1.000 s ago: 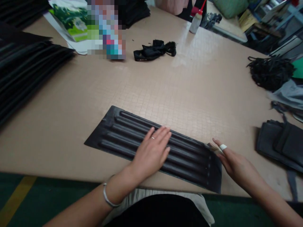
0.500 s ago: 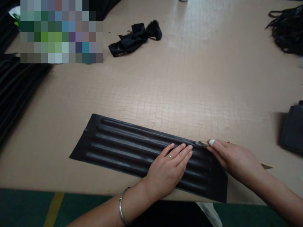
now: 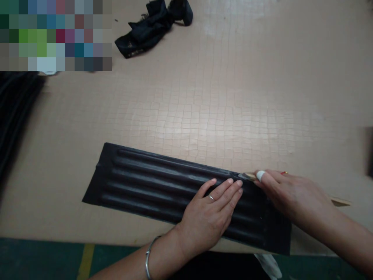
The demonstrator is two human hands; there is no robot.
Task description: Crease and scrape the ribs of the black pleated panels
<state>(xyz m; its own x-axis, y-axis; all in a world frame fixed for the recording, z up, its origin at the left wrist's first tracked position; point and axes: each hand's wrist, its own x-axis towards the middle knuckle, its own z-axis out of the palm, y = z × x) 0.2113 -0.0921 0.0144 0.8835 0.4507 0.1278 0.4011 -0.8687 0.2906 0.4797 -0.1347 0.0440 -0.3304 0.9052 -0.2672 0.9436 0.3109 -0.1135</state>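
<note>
A long black panel (image 3: 151, 175) with padded ridges running along its length lies flat on the table, slanting down to the right. My left hand (image 3: 214, 210), wearing a ring, presses on its ridges with the fingers stretched out. At the panel's upper edge, my right hand (image 3: 279, 190) grips a thin wooden-handled tool (image 3: 341, 202). Its flat greyish tip touches the panel just beyond my left fingertips; the middle of the tool is hidden by the hand. White wrapping covers one of my right fingertips.
The table (image 3: 218, 97) has a tan, cracked-pattern surface. A knotted bundle of black material (image 3: 151, 29) lies at the back. Stacked black pieces (image 3: 17, 105) fill the left side, and a dark object (image 3: 370, 155) shows at the right edge. Green floor lies past the near edge.
The view has shifted, so the black bundle sits higher and further left, and the right-hand objects have mostly left the frame. Both hands keep nearly the same places on the panel.
</note>
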